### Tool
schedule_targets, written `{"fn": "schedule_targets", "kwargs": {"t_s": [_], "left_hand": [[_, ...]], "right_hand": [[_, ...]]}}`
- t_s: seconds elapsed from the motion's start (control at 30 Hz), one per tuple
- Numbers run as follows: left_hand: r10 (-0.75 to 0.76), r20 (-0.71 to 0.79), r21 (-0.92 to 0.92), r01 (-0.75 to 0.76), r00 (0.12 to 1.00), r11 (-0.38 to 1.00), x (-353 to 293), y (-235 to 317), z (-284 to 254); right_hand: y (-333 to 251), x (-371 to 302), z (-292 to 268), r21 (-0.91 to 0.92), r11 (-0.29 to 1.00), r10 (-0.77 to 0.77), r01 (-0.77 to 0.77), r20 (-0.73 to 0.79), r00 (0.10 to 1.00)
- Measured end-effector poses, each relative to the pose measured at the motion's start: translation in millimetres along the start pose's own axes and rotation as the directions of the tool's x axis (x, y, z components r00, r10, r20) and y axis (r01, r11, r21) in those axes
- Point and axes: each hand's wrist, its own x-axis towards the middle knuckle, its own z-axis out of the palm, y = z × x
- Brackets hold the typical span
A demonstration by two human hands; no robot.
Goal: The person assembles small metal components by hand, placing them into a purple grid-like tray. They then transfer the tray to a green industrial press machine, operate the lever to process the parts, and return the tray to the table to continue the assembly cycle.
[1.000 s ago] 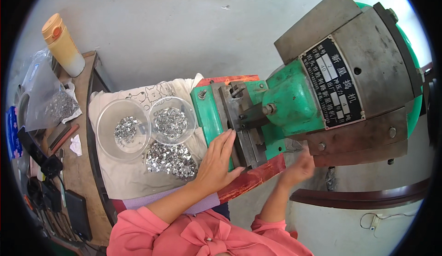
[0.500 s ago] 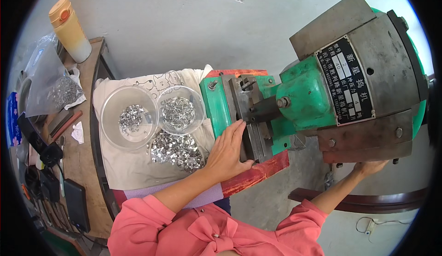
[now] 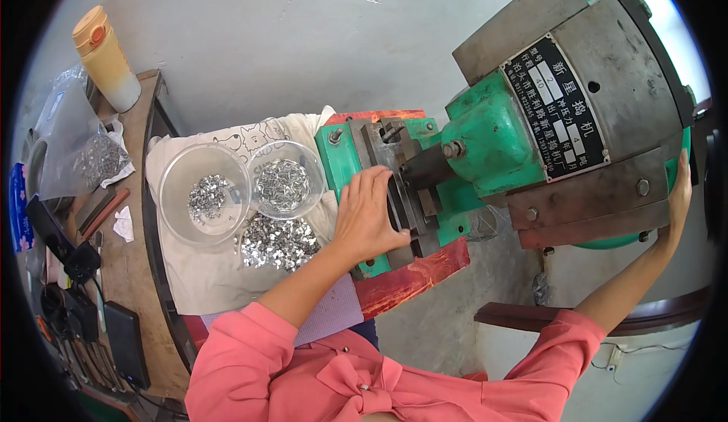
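Note:
My left hand (image 3: 369, 213) lies against the steel die block (image 3: 396, 194) of a bench press, fingers stretched out and thumb spread apart along its near edge. Whether a small part sits under the fingertips is hidden. Above the die, a dark steel ram (image 3: 425, 169) comes out of the green press head (image 3: 485, 145). On the press's right side, my right hand (image 3: 677, 198) lies with outstretched fingers against the outer edge of the green flywheel (image 3: 616, 241). Left of the press stand two clear plastic tubs: the larger (image 3: 176, 221) and the smaller (image 3: 263, 213), both with small shiny metal parts inside.
A loose heap of metal pieces (image 3: 277, 244) lies on the beige cloth (image 3: 205, 285) before the tubs. Farther left, a wooden table (image 3: 140, 285) holds a yellow bottle (image 3: 110, 62), a plastic bag of parts (image 3: 76, 138), dark bars and a black power bank (image 3: 125, 342). The press stands on a red board (image 3: 425, 278).
My right hand has moved up and outward from beneath the press to the flywheel's outer edge. My left hand stays at the die. The whole view has shifted slightly.

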Motion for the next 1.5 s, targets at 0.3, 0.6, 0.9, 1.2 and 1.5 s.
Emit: {"fn": "schedule_targets", "kwargs": {"t_s": [0.3,0.6,0.9,1.2,1.5], "left_hand": [[0.002,-0.002,0.043,-0.002,1.000,0.999,17.7,-7.1,0.6],[0.006,-0.001,0.025,-0.006,1.000,1.000,19.5,-7.5,5.0],[0.023,-0.009,0.026,-0.023,1.000,0.999,19.9,-10.0,6.3],[0.018,0.013,0.029,-0.018,1.000,0.999,18.5,-14.5,3.1],[0.008,0.020,0.017,-0.009,1.000,1.000,19.4,-12.4,4.1]], "right_hand": [[-3.5,28.1,-1.1,-0.016,1.000,-0.026,0.026,0.014,1.000],[7.3,23.3,-7.6,-0.050,0.990,-0.133,0.132,-0.029,0.991],[126.9,-101.9,31.5,0.016,0.966,-0.227,0.258,-0.420,0.878],[128.9,-91.7,1.8,0.179,0.971,-0.125,0.157,-0.182,0.975],[25.0,30.5,-20.5,-0.143,0.979,-0.147,0.147,0.007,0.989]]}}
